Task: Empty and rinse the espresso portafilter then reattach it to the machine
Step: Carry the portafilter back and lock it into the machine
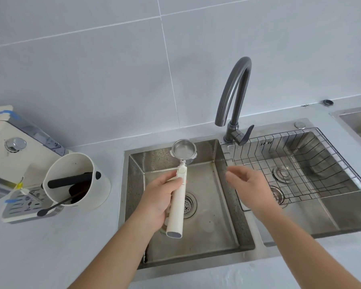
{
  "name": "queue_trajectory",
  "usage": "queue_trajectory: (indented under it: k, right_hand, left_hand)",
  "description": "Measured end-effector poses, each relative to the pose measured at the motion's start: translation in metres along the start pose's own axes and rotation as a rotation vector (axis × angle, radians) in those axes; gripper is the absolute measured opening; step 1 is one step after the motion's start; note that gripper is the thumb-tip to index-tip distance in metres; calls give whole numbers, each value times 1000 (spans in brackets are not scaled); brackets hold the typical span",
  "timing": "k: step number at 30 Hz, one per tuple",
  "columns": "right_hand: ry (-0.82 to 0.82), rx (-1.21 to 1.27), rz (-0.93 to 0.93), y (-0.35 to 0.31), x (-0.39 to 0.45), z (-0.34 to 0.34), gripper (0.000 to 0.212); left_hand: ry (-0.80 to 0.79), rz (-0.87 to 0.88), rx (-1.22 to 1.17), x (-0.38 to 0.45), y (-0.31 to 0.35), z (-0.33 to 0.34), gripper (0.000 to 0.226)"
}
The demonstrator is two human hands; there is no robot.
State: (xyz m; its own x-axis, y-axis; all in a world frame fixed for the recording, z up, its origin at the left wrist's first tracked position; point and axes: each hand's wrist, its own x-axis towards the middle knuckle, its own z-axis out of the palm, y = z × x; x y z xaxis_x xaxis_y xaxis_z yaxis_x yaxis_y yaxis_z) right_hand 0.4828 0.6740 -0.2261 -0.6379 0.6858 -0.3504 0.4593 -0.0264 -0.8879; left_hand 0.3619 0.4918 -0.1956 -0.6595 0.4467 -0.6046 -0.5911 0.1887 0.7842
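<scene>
My left hand (157, 202) grips the cream handle of the portafilter (178, 205) and holds it level over the left sink basin (221, 222). Its steel basket (183, 151) faces up near the basin's back wall and looks empty and shiny. My right hand (249, 187) hovers to the right of the handle with its fingers loosely curled and apart, holding nothing. The dark grey faucet (234, 97) arches above the basin, its spout to the right of the basket; no water runs. The espresso machine (10, 155) stands at the far left on the counter.
A white knock box (79, 180) with a black bar and dark grounds stands beside the machine. A thin black brush (54, 207) lies by the drip tray (23, 205). A wire rack (300, 163) spans the right basin. The faucet lever (246, 134) sits at the faucet's base.
</scene>
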Motion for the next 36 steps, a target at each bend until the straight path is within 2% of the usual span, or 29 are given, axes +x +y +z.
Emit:
queue_trajectory:
  k: [4,7,13,18,24,36]
  right_hand:
    - [-184,263,72,-5,-33,25,10]
    - [-291,320,133,-7,-53,41,15]
    - [-460,423,186,-9,-75,59,21]
    - [-509,457,184,-16,-87,73,24]
    - [-454,393,154,-27,-108,106,27]
    - [-424,346,121,-56,-173,223,25]
  left_hand:
    - [-11,71,30,-4,-1,1,25]
    - [-21,122,46,-8,0,3,25]
    - [-16,109,5,-12,1,-2,26]
    - [-31,120,-26,-16,-2,-18,23]
    - [-93,138,-59,-27,-1,-58,24]
    - [-134,165,-118,-60,7,-189,26]
